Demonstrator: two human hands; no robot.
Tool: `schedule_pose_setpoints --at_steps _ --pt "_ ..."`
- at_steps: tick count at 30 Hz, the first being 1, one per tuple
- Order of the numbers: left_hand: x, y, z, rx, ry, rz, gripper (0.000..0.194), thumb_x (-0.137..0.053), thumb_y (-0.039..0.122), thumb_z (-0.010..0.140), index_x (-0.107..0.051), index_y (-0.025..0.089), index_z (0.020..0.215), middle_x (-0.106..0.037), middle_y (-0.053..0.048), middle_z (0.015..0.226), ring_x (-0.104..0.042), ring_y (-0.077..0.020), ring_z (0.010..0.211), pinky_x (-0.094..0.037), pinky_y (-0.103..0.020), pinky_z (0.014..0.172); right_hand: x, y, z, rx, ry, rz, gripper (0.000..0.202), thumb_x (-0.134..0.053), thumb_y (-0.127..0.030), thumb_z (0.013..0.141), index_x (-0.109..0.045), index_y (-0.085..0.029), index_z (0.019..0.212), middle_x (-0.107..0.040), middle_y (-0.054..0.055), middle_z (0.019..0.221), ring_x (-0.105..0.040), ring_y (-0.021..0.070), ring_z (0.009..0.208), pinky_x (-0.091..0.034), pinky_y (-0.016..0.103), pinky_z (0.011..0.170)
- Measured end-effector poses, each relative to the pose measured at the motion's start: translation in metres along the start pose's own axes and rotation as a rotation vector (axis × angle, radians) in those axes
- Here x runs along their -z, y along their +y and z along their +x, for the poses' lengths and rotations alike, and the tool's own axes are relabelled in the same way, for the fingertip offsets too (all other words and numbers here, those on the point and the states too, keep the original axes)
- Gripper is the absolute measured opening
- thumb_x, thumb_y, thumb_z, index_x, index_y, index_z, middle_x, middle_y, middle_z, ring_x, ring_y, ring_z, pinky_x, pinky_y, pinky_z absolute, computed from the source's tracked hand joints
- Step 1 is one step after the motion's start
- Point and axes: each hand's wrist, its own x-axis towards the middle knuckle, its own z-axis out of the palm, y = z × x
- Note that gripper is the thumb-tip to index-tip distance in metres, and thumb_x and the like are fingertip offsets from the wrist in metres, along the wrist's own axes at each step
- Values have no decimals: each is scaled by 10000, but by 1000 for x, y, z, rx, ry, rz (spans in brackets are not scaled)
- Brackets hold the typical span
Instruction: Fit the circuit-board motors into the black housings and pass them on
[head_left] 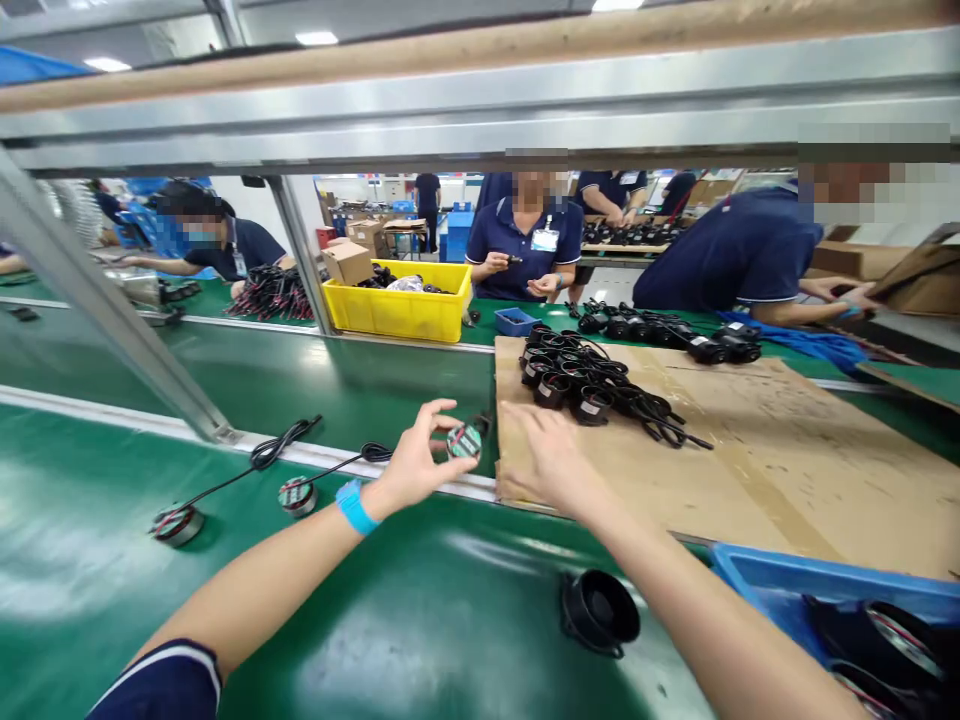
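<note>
My left hand (420,455) pinches a small round motor with a green circuit board (464,442) between thumb and fingers, above the belt's metal rail. A dark, blurred bit of its cable shows just behind it. To the right, over the edge of the cardboard sheet (720,460), my right hand (549,450) is open, fingers stretched toward the motor, with nothing visible in them. Two similar motors with coiled black cables, one at far left (177,524) and one nearer (298,496), lie on the green surface. Below my hands stands a black round fan housing (600,612).
Several black fan units with cables (574,370) cluster on the cardboard. A blue bin (787,570) with black housings is at lower right, a yellow bin (397,315) across the belt. A slanted metal post (135,320) stands left. Co-workers sit opposite.
</note>
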Motion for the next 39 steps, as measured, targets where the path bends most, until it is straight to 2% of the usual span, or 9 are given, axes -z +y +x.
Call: schedule_pose_setpoints --at_steps 2,5,9,14,19,22,26,33,39 --pt "17 25 -47 -18 -74 -145 783 -825 299 772 -342 259 1386 -642 -80 1225 -666 -210 1103 -560 -350 952 -1 -40 -13 96 -2 98 722 -745 -325 801 -452 -241 1455 -494 139 1493 -469 318 1364 -433 495 1072" --pt "38 56 -103 -29 -83 -206 837 -882 307 705 -394 265 1384 -638 -82 1193 -641 -241 1134 -554 -359 955 16 -90 -37 195 -1 258 178 -518 -273 972 -637 -235 1100 -675 95 1230 -634 235 1151 -524 406 950" --pt "46 78 -150 -100 -58 -38 771 -914 416 657 -575 285 1338 -613 -61 1111 -627 -231 1014 -549 -354 905 62 -130 -93 193 -43 443 284 -367 -311 1053 -527 -257 825 -615 -47 645 -580 115 518 -466 225 506" --pt "7 67 -184 -96 -180 -53 629 -881 600 629 -717 226 1108 -594 -61 1009 -603 -219 935 -522 -329 849 84 -142 -183 192 130 -67 277 -473 -505 992 -583 -284 866 -628 -25 617 -571 162 421 -356 308 414" --pt "-49 33 -205 -9 -413 -18 739 -891 688 492 -630 177 957 -596 -52 942 -583 -235 883 -488 -326 780 42 -131 -241 40 -68 -159 323 -537 -561 959 -632 -253 957 -651 -9 660 -651 202 521 -426 311 454" --pt "-56 22 -210 -48 -519 68 772 -900 664 506 -585 186 1022 -613 -73 1016 -590 -273 966 -478 -372 867 17 -130 -251 -42 -220 132 424 -629 -570 912 -593 -244 1180 -727 30 938 -726 214 815 -566 314 656" --pt "-38 19 -216 -76 -560 18 764 -908 505 640 -513 202 1220 -632 -101 1177 -615 -284 1082 -473 -397 967 2 -143 -243 -88 -202 375 578 -717 -568 846 -527 -258 1295 -686 72 1177 -674 240 1059 -580 387 869" --pt "-26 20 -225 -193 -576 61 276 -676 375 937 -599 204 1140 -627 -98 1269 -629 -238 1147 -504 -344 982 -15 -147 -244 -141 -36 519 437 -754 -511 836 -580 -227 1119 -707 69 1040 -702 216 958 -599 351 798" --pt "-28 20 -220 -280 -564 91 234 -605 377 980 -622 181 1106 -638 -104 1200 -652 -217 1037 -552 -343 906 -15 -148 -242 -203 -89 608 508 -780 -502 814 -568 -237 1192 -709 47 1015 -701 179 832 -606 318 728"
